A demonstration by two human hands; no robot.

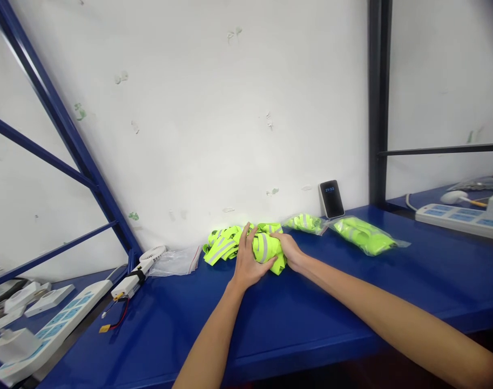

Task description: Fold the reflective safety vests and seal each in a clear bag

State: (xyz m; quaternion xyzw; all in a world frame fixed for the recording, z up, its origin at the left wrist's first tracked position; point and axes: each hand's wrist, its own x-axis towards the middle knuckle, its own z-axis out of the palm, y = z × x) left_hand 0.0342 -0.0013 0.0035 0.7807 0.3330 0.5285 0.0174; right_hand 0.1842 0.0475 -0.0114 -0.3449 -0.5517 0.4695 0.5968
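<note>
A bundle of fluorescent yellow reflective strapping (pixel 266 247) with silver-grey stripes sits between my two hands on the blue table (pixel 311 308). My left hand (pixel 247 265) presses on its left side, fingers over the top and thumb along the near side. On the right side my right hand (pixel 290 250) grips the same bundle, with its fingertips partly hidden behind it. More loose yellow strapping (pixel 222 244) lies in a heap just left of my left hand, against the wall. Part of this heap is behind my hands.
Two clear bags of yellow strapping, a smaller one (pixel 306 222) and a larger one (pixel 365 235), lie to the right. A black-screened device (pixel 331 199) leans on the wall. Leftward are clear plastic bags (pixel 175 262), a wired battery pack (pixel 128 282) and a power strip (pixel 62 324).
</note>
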